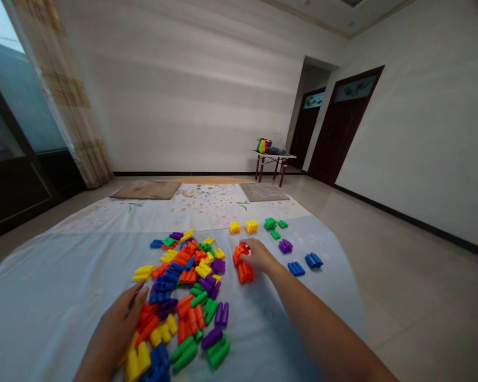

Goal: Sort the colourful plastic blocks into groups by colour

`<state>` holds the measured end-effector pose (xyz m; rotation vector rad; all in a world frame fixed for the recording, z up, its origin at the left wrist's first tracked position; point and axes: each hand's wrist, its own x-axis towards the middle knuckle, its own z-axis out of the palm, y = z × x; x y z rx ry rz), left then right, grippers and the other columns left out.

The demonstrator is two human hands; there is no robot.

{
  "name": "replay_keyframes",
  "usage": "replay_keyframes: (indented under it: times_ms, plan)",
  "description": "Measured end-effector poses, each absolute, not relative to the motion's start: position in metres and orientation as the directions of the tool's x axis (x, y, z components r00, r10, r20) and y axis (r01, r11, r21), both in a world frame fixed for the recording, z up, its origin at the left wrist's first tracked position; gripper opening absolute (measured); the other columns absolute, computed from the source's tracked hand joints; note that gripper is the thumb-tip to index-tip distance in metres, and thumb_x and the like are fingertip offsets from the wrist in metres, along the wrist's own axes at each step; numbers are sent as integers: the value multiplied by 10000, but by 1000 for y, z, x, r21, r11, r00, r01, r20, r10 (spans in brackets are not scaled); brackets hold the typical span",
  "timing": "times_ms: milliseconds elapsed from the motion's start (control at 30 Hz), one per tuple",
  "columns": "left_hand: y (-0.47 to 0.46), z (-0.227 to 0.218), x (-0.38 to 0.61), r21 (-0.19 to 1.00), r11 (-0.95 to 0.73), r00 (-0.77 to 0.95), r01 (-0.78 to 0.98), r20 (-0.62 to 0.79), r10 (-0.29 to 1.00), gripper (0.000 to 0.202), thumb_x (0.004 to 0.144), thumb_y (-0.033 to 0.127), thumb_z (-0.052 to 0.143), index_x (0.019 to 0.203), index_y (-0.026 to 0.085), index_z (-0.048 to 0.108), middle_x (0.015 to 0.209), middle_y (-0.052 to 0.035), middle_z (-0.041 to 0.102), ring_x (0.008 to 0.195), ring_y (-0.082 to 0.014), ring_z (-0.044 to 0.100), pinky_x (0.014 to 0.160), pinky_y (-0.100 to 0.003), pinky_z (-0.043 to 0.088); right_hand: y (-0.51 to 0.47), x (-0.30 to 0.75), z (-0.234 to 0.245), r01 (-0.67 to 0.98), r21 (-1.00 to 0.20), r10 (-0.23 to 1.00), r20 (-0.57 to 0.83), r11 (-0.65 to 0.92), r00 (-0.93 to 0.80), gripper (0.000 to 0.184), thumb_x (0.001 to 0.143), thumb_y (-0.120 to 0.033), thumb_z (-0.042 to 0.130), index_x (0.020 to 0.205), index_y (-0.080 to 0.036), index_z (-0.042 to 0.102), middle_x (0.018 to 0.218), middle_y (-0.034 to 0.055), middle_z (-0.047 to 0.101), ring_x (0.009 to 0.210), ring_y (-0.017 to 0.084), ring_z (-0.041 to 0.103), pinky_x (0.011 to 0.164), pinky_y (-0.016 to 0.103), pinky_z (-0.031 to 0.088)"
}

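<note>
A big heap of plastic blocks [185,286] in orange, yellow, blue, green and purple lies on a pale sheet [56,286]. My right hand [258,255] reaches forward with its fingers curled on an orange block [241,251] in a small orange group, with more orange blocks [246,272] just below the hand. My left hand [121,318] rests at the heap's near left edge, fingers stretched towards the blocks and holding nothing. Small sorted groups lie beyond: yellow blocks [244,227], green blocks [274,225], a purple block [286,245] and blue blocks [305,263].
The sheet covers the floor in front of me; bare tiles [402,276] lie to the right. Two mats [147,190] lie at the far end. A small table [274,159] with coloured things stands by the far wall near dark doors [342,127]. A curtain [63,95] hangs at left.
</note>
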<state>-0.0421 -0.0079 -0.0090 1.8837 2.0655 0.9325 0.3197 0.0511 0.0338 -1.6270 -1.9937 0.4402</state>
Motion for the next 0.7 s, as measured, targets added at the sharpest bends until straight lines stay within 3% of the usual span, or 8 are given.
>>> replay_keyframes:
  times_ms: [233,333,433,567,700]
  plan:
    - [-8,-2,-37,608,44,-164,793,144,976,597,830,537,300,1181,157,598,1234,-96,611,1156,-230,548,1005,-338,426,51,319,33,809,-554,979,150,197,-135,542,700,-183,623,1235,-128,555,1189,137,592,1045,226,578,940,356,428]
    - [-9,0,-33,618,43,-156,785,129,979,591,839,530,294,1189,155,587,1243,-107,603,1166,-230,538,1023,-347,404,35,312,43,775,-572,954,269,268,-131,488,754,-192,589,1236,-129,542,1198,136,573,1071,214,547,960,366,411]
    - [-10,-2,-32,634,9,-131,774,146,981,564,850,536,302,1173,178,594,1226,-103,614,1149,-229,547,1013,-357,408,9,294,47,685,-597,900,377,417,-220,354,790,-195,574,1142,-157,593,1055,94,621,968,188,575,900,354,447]
    - [-8,-6,-32,636,-4,-95,772,122,988,592,853,570,296,1197,183,584,1253,-105,593,1179,-232,519,1038,-371,377,-22,263,37,601,-597,847,353,531,-398,286,781,-175,609,1066,-200,622,1027,64,631,995,188,563,910,351,439]
    - [-6,-8,-32,624,-33,-66,781,135,989,584,853,570,305,1188,190,597,1229,-101,608,1168,-235,526,1036,-368,376,-27,242,22,695,-538,879,305,477,-367,388,767,-200,645,1148,-214,574,1122,88,597,1082,234,515,940,402,405]
